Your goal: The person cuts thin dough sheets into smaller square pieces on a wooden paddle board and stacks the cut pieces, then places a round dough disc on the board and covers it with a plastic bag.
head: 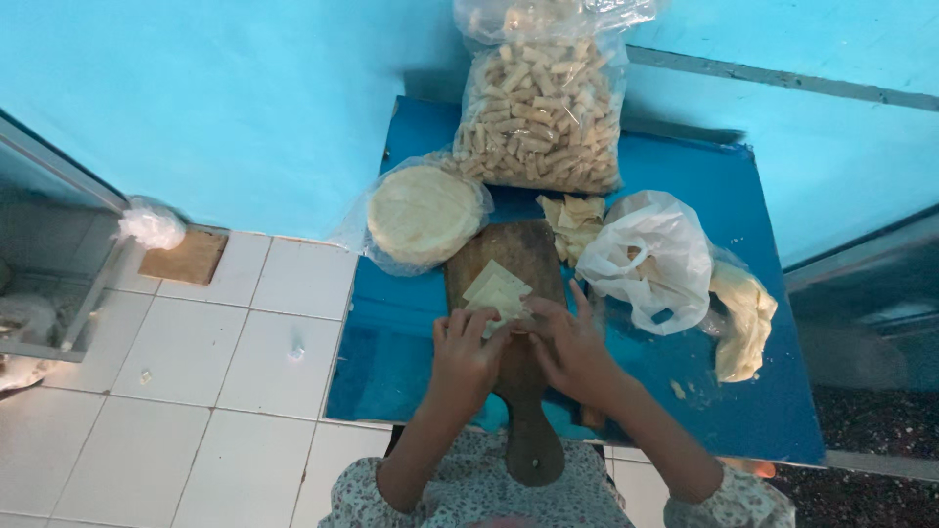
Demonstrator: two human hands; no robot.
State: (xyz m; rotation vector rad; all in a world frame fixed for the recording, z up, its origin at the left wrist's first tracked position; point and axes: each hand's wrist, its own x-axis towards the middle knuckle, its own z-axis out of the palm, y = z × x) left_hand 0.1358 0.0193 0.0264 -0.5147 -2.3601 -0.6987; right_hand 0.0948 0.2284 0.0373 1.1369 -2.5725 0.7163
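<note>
Left hand [465,350] and right hand [569,344] meet on the wooden board [518,256], fingers curled around what looks like a thin pale dough sheet [497,290]. Beyond lie a round stack of wrappers [423,215], then a bag of rolls [543,112].

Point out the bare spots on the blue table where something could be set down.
Bare blue table shows left of the wooden board, below the bagged round stack. Another patch lies at the near right, below the white bag. The back, by the big bag of rolls, is crowded; both hands fill the board.
</note>
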